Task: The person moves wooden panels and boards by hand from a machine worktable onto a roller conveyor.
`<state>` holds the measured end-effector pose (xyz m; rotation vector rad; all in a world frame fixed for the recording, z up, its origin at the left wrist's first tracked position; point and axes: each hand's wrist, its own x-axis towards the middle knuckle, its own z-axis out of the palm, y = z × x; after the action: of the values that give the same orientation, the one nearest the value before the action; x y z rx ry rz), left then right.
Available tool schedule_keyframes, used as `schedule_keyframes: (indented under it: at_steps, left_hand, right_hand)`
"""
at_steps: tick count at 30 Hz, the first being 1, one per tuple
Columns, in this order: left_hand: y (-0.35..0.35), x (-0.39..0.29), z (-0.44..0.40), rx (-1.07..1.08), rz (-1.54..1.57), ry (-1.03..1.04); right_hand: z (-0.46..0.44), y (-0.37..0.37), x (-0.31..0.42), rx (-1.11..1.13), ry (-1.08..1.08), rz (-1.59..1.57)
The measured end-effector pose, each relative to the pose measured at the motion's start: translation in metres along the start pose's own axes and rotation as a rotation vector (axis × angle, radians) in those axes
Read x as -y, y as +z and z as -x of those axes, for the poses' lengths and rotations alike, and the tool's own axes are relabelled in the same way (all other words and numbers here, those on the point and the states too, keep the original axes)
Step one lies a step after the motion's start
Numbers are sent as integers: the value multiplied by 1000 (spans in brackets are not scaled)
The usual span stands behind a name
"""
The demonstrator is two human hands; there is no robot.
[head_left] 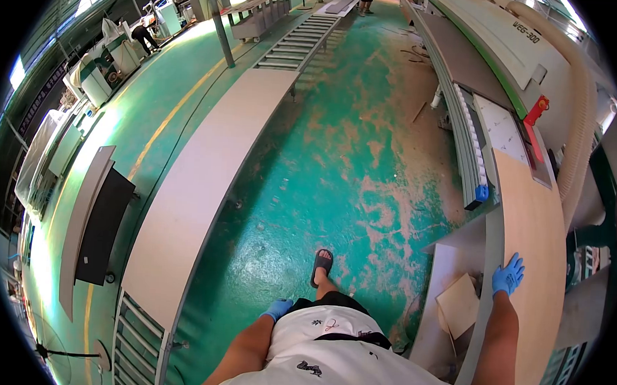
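Observation:
My right hand (508, 275), in a blue glove, lies flat with its fingers spread on a long pale wood-coloured worktop (531, 223) at the right. Nothing is in it. My left hand (277, 308), also gloved in blue, hangs beside my hip at the shorts. Its fingers are mostly hidden, so their position is unclear. To my left, a long light-grey panel (210, 147) rests on a roller conveyor (137, 340). Below the right-hand worktop, loose board offcuts (458, 304) sit in an open bay.
A machine marked WEG-300 (514, 47), with a red part (536, 109) and a ribbed hose (579, 108), stands at right. A cart with dark panels (105, 228) is at far left. Dust marks the green floor (302, 185). Other people work far off.

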<state>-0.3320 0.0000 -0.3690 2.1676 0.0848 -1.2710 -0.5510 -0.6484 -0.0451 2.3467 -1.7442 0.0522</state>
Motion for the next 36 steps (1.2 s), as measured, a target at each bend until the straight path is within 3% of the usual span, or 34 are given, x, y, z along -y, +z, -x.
schedule_keyframes:
  at_steps: [9,10,11,20,24,36]
  left_hand:
    - [-9,-30,28,13,49,-16]
    - [-11,-31,28,39,-113,74]
    - [-8,-32,29,17,74,-37]
    - [-3,-33,26,-131,-35,7]
    - [-2,-34,25,-58,-1,1]
    - [-11,-38,35,-84,25,32]
  right_hand:
    - [4,-8,0,6,21,0]
    - [4,-9,3,17,20,2]
    - [0,-2,1,4,29,9]
    - [-8,11,-6,14,34,85]
    - [-13,18,-11,1,25,88]
    - [-20,32,-25,-90,-22,-107]
